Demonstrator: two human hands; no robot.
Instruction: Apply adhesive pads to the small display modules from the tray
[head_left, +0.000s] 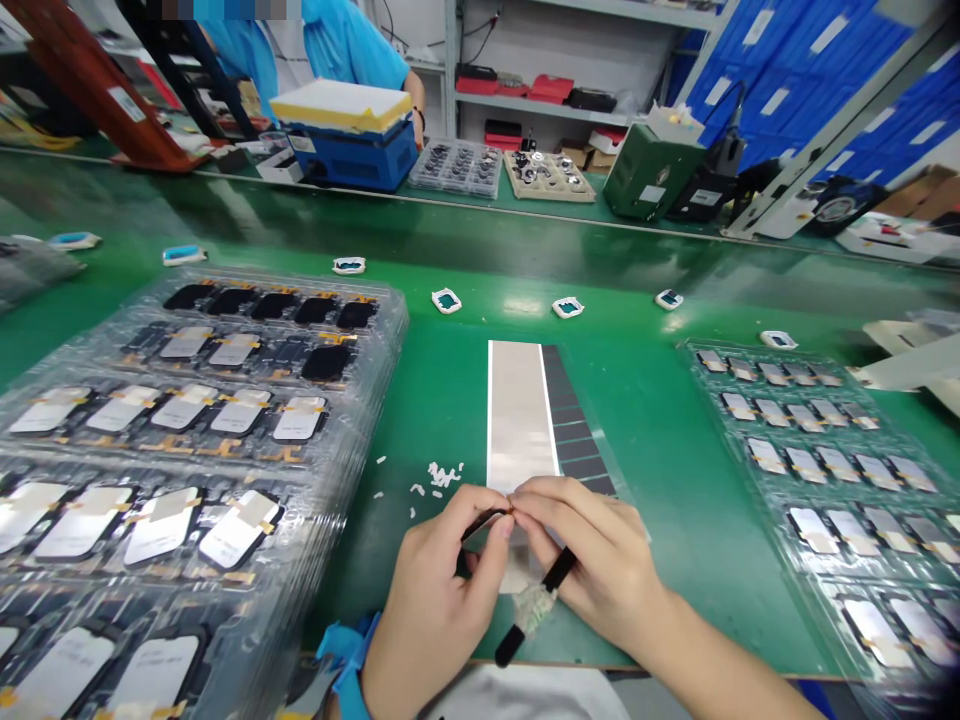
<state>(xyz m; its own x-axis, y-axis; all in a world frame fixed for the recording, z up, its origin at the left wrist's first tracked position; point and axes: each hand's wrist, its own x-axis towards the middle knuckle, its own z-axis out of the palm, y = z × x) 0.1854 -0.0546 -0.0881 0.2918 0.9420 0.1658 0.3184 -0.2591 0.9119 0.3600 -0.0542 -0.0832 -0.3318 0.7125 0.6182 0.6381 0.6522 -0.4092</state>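
My left hand (442,590) pinches a small dark screen module (481,521), mostly hidden behind its fingers. The fingertips of my right hand (600,555) meet it at the module's edge, closed on a small orange-brown tab (511,505), probably its flex cable. A black stick-like tool (559,571), wrapped with clear tape midway, rests in the curled right fingers and points down towards me. Under both hands lies a sheet of beige and dark grey strips (519,410). Small white scraps (442,476) are scattered left of it on the green mat.
Stacked clear trays (394,320) of screen modules fill the left; another clear tray (739,440) of modules lies right. Small white-framed pieces (446,301) stand in a row behind. On the far ledge are a blue box (352,150) and a green box (649,170). A person in blue (352,45) is opposite.
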